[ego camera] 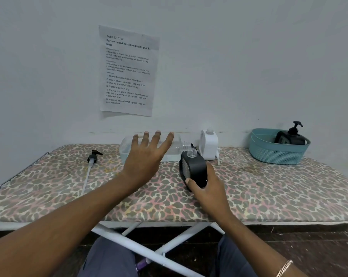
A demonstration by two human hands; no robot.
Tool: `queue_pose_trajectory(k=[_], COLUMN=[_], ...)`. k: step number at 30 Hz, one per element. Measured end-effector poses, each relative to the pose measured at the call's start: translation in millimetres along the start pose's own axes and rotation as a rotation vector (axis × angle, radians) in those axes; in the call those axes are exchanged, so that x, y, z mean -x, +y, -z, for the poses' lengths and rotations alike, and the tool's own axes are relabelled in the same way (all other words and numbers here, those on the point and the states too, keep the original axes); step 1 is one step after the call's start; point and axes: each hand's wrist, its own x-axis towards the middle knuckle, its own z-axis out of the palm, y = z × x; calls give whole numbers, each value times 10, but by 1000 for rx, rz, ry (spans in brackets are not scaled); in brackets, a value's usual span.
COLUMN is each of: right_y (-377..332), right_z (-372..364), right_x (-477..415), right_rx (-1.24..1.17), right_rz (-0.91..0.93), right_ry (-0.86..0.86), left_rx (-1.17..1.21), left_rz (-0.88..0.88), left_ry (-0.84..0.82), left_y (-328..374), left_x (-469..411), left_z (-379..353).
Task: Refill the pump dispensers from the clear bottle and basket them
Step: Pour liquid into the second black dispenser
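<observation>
The left grip (145, 156) (the person's left hand) is wide open, its fingers straight and fanned across the near side of the clear plastic bottle (176, 146). The thumb cannot be made out, so whether this grip bears the bottle's weight cannot be told. The bottle lies on its side above the leopard-print padded desk (269, 186), its open threaded neck right at the clear neck of the squarish black pump dispenser body (195, 168).

The right grip (209, 186) is closed round the lower end of that black body, thumb on the near face and fingers wrapped behind, holding it tilted on the desk. No label on it can be read.

Just beyond stands a white squarish dispenser body (209, 145) with no pump. A loose black pump head with a long white tube (93, 155) lies well to the left. At the far right, a teal plastic lattice basket (273, 154) holds a second black dispenser with its pump fitted (290, 137).

A printed paper sheet (128, 70) on the wall reads "TASK ID 3797, Portion mixed nuts into small ziplock bags", with five numbered steps below, the first being "Open the large bag of mixed nuts".
</observation>
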Motion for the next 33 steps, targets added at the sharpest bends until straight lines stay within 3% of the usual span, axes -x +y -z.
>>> queue_pose_trajectory(k=[33], right_y=[-15], right_z=[9], right_x=[17], right_rx=[-4], right_rz=[0], right_ry=[-7], left_rx=[-31], left_rz=[-58], left_ry=[-6], left_y=[-32], left_x=[-11], left_z=[60])
